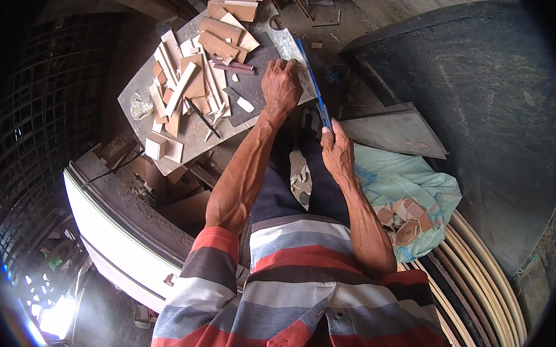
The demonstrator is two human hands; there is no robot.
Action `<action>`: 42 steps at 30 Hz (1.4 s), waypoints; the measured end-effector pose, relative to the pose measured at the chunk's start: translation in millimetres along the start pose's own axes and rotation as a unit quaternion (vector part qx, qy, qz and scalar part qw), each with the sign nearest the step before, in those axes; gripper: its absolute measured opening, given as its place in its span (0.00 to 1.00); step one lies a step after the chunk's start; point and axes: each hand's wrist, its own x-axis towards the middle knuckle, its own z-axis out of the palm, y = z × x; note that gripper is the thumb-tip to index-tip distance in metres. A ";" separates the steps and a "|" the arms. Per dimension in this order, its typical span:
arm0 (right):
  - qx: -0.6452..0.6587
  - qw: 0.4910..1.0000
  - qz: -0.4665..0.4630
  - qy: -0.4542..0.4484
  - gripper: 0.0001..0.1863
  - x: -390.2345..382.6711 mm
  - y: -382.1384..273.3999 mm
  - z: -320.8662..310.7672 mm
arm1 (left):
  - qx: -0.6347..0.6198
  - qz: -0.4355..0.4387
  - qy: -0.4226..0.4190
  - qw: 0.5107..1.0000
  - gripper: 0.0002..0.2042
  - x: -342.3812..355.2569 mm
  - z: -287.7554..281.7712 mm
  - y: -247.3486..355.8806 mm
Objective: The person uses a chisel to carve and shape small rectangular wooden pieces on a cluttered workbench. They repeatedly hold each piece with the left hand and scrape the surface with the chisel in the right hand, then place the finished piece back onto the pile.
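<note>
In my right hand (337, 150) is the handle of a long, narrow blue tool, seen edge-on, that looks like a hacksaw (315, 82). It points away from me along the right edge of a low grey table (130, 102). My left hand (282, 85) is closed, knuckles up, over the table beside the blade. Whatever its fingers hold is hidden under them. Left of that hand lie brown sticks (239, 67), a small white piece (245, 104) and a slim black pen-like tool (203, 119). A dark flat sheet (268, 52) lies under this area.
Wood offcuts (219, 31) are heaped across the table's far and left parts. A pale green sack (433, 180) with wood scraps (408, 216) lies at my right, near long wooden strips (472, 275). A large dark panel (468, 89) leans at right; a white panel (111, 234) is at left.
</note>
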 end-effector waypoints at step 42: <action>-0.027 0.994 -0.097 0.035 0.30 -4.9 -3.1 17.8 | -0.048 -0.180 -0.073 0.980 0.08 31.9 -3.0 9.5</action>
